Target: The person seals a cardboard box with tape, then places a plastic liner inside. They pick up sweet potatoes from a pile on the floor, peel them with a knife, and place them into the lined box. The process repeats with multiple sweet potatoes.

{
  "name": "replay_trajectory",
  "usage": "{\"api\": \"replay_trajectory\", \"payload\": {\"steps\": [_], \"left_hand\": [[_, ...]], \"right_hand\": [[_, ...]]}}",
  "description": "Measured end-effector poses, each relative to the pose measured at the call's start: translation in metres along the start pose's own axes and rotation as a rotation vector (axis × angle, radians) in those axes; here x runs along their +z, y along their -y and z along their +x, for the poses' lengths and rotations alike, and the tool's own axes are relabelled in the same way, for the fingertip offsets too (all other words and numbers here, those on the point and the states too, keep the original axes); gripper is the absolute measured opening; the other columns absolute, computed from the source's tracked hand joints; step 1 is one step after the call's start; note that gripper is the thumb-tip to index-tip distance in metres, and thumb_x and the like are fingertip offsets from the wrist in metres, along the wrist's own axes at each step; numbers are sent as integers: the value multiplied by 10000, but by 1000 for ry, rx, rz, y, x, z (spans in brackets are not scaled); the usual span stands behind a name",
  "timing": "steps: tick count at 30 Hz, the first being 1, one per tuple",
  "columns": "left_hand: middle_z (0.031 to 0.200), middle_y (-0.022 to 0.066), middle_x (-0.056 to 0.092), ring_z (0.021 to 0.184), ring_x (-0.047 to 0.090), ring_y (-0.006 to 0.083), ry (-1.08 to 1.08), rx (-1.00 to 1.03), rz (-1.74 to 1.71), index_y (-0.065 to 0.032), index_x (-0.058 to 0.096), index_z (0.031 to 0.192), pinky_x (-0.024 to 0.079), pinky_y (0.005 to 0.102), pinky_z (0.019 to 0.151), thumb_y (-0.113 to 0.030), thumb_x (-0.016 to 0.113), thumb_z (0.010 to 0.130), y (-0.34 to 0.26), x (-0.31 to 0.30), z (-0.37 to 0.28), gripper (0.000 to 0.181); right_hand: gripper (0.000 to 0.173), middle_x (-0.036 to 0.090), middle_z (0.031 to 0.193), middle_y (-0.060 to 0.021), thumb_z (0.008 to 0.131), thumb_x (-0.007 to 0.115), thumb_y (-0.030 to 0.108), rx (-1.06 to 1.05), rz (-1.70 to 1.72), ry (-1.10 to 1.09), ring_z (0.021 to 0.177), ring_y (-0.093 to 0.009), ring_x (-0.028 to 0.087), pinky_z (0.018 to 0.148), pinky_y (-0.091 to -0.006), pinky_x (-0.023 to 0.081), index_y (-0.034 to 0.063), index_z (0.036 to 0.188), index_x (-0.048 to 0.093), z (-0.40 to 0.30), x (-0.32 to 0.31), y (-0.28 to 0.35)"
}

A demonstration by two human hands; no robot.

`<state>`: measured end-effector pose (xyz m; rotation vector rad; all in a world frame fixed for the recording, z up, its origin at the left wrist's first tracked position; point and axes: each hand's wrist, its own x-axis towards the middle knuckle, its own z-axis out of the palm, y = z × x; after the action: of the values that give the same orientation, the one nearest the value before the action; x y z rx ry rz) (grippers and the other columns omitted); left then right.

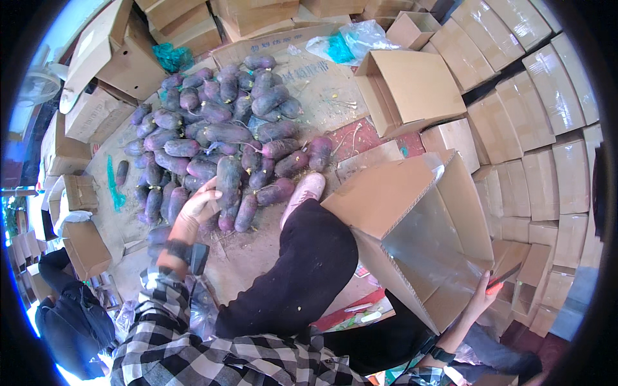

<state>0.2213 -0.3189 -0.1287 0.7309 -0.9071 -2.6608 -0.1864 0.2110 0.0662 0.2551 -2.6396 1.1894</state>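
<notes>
My left hand [200, 202] holds a dark purple radish [229, 181] by its side, fingers and thumb against it, at the near edge of a large heap of similar radishes [217, 113]. My right hand [483, 294] is closed around a knife with an orange-red handle [494, 288] and a dark blade, beside the outer edge of an open cardboard box. That box [381, 193] stands tilted at my right leg, lined with a clear plastic bag [425, 236]. My pink shoe [307, 190] rests by the right edge of the heap.
Stacked cardboard boxes [531, 111] line the right side. Another open carton [415, 87] lies beyond the lined box. Plastic bags [362, 41] lie at the back, and green plastic strips [115, 186] at left. A person in dark clothes [72, 313] is at the lower left.
</notes>
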Motion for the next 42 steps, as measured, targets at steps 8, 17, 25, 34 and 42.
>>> {"api": "replay_trajectory", "payload": {"steps": [8,17,25,34,42], "left_hand": [[1275,55,516,1169,483,173,56,200,377,-34,408,1363,372,322,1022,-250,838,699,-49,113,-41,820],[1161,56,516,1132,477,171,177,458,837,-57,488,1227,380,323,994,-199,881,614,-74,215,-75,742],[1300,101,530,1215,498,215,318,526,922,-30,492,1309,371,365,1050,-222,893,609,-74,257,-90,829],[1291,101,537,1205,513,229,376,524,939,-36,506,1296,380,369,1042,-217,898,604,-71,253,-93,816],[1229,115,586,1168,544,249,529,561,973,-34,550,1259,405,382,1013,-240,907,589,-75,258,-100,787]], "right_hand": [[193,473,802,1,932,608,176,-244,-98,26,739,-125,442,707,-270,404,13,985,517,7,1,-15],[207,608,887,-192,901,601,145,-338,-147,143,816,-327,609,737,-398,481,0,1044,566,-61,-14,153],[313,640,864,-112,695,720,99,-863,-67,658,773,-318,642,676,-367,526,76,973,579,-138,45,282],[293,552,718,-66,707,748,169,-1017,-73,644,656,-260,616,559,-372,488,100,886,527,-138,56,280],[257,604,761,-95,748,710,142,-873,-302,601,705,-296,641,585,-392,500,82,892,506,-124,70,277]]}}
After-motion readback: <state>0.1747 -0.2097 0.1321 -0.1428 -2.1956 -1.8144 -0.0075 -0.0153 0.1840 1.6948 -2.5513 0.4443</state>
